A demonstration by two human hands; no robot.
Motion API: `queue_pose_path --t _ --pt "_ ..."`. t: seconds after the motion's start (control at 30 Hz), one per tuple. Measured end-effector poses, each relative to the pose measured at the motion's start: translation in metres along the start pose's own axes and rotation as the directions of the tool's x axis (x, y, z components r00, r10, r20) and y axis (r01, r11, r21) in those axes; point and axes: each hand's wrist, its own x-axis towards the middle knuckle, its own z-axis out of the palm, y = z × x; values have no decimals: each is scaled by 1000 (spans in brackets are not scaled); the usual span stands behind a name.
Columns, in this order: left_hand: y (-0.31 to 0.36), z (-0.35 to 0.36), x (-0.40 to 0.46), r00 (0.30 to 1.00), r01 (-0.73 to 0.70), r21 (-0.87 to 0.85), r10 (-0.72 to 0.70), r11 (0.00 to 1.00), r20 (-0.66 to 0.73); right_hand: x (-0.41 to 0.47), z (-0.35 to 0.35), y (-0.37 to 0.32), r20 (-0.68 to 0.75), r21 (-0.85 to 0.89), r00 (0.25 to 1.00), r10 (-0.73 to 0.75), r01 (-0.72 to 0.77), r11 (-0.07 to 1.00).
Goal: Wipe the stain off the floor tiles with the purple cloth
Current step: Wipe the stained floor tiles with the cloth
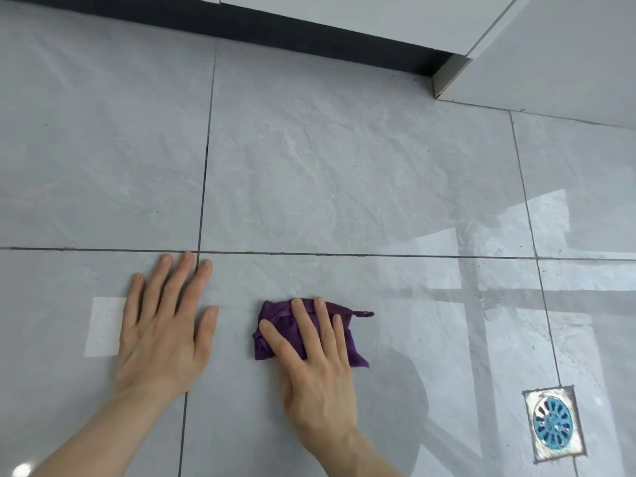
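A crumpled purple cloth (275,315) with a small hanging loop lies on the grey floor tiles (309,166). My right hand (316,359) presses flat on top of it, fingers spread over the fabric and covering most of it. My left hand (165,325) rests palm down on the tiles to the left of the cloth, fingers apart, holding nothing. Its fingertips reach the crossing of two grout lines. No distinct stain shows on the tiles around the cloth; whatever lies under the cloth is hidden.
A square floor drain (553,423) with a blue grate sits at the lower right. A dark kickboard (275,25) under white cabinets runs along the far edge. A wall corner (447,75) juts out at the upper right. Glossy tiles reflect window light.
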Motion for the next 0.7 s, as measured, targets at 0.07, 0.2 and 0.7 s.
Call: queue_pose_path --t 0.07,0.2,0.7 --pt "-1 -1 0 1000 -6 13 6 1000 8 1 -7 0 30 10 1000 -1 0 1000" --pt "-1 -3 1 1000 -5 -32 5 999 11 2 -31 5 -21 162 1000 19 -15 987" --pt "74 -29 1 826 -463 -234 512 855 237 2 -55 53 50 12 995 -89 88 996"
